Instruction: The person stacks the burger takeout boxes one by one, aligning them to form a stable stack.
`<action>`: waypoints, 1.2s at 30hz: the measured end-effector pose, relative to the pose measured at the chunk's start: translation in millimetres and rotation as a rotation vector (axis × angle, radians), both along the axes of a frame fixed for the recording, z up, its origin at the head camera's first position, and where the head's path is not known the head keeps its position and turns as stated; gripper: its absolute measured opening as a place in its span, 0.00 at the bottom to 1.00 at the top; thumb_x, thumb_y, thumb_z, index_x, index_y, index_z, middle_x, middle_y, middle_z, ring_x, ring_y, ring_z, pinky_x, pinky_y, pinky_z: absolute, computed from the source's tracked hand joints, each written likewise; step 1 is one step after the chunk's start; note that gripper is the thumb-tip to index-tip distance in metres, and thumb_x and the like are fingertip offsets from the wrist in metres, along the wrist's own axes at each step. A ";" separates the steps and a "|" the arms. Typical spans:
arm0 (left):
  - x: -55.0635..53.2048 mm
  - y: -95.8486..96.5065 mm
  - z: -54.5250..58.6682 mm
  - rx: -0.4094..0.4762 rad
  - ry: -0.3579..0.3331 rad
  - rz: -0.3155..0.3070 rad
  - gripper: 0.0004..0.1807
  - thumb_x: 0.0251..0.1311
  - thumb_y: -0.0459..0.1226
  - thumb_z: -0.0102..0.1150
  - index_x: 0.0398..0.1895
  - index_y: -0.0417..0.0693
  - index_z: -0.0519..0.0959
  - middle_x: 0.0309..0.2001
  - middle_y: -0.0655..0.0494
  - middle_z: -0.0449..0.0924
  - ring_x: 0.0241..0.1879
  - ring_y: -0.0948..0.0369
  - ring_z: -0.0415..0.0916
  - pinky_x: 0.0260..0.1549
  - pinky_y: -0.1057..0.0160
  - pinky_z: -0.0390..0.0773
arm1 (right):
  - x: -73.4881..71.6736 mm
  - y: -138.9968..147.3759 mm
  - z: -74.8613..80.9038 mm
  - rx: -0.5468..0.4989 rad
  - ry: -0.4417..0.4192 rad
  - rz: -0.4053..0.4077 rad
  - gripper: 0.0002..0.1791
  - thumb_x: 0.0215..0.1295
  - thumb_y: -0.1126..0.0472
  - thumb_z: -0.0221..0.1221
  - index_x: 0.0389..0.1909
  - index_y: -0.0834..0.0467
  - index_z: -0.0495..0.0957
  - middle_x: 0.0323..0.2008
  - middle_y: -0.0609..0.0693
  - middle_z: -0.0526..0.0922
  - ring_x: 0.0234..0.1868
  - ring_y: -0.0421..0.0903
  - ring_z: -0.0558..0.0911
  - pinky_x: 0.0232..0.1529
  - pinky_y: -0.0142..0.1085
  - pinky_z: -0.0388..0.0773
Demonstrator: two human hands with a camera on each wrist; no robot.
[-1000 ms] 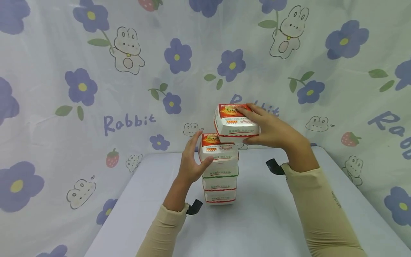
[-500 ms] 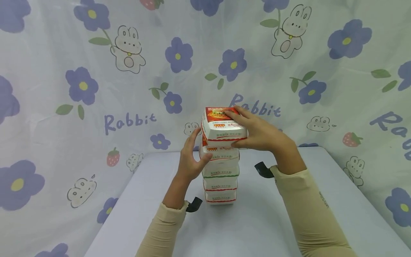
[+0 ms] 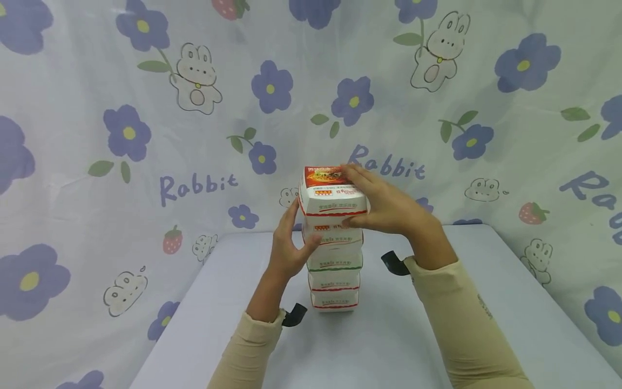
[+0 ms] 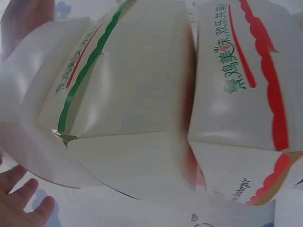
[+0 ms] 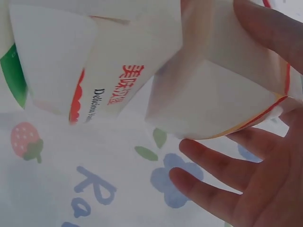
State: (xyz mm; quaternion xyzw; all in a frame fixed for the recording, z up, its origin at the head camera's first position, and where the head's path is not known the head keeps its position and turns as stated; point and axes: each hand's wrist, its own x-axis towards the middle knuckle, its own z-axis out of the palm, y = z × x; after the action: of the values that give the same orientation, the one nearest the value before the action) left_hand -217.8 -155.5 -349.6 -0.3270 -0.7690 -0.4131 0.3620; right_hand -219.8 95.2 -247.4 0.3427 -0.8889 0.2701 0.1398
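My right hand [image 3: 391,202] grips a white paper burger box [image 3: 332,201] with a red picture lid, thumb low on its front and fingers over the top. This box rests over the top of an upright stack of similar boxes, slightly left of the one below. In the right wrist view, the held burger box [image 5: 208,94] tilts against its neighbour. My left hand [image 3: 286,249] stands at the stack's upper left, fingers extended along the side and thumb at the front. A green-trimmed box [image 3: 335,261] sits mid-stack, above red-trimmed boxes [image 3: 335,298].
The stack stands on a white table [image 3: 403,329]. Behind it hangs a curtain [image 3: 301,129] printed with rabbits, flowers and strawberries. Black wrist mounts [image 3: 394,263] stick out from both beige sleeves [image 3: 461,319].
My right hand has brought the burger box leftward and down from the stack's upper right to over its top. My left hand has barely moved.
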 end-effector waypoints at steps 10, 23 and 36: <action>23.2 6.2 10.1 0.032 -0.005 -0.031 0.48 0.64 0.59 0.54 0.72 0.31 0.55 0.71 0.37 0.58 0.71 0.45 0.54 0.64 0.37 0.57 | 0.3 -1.2 -11.4 -0.042 0.027 0.031 0.61 0.50 0.46 0.73 0.77 0.37 0.41 0.76 0.43 0.47 0.75 0.47 0.49 0.66 0.58 0.59; 35.5 7.9 15.0 0.051 -0.013 -0.034 0.46 0.64 0.57 0.54 0.71 0.30 0.56 0.70 0.37 0.60 0.70 0.46 0.56 0.63 0.37 0.59 | 0.9 -2.7 -17.4 -0.042 0.032 0.011 0.62 0.50 0.43 0.73 0.77 0.35 0.39 0.76 0.42 0.46 0.75 0.48 0.50 0.66 0.58 0.59; 34.1 5.2 10.3 0.062 -0.033 -0.033 0.45 0.62 0.51 0.58 0.71 0.29 0.56 0.70 0.36 0.59 0.71 0.47 0.55 0.64 0.39 0.57 | -2.2 -4.2 -20.6 -0.047 0.013 -0.001 0.62 0.50 0.42 0.72 0.77 0.34 0.38 0.76 0.41 0.45 0.75 0.49 0.51 0.65 0.59 0.60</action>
State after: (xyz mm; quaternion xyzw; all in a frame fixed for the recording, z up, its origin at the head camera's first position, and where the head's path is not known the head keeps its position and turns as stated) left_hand -183.7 -150.4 -339.4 -0.3214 -0.7562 -0.4481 0.3521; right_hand -222.0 91.0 -268.0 0.3408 -0.8815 0.2885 0.1538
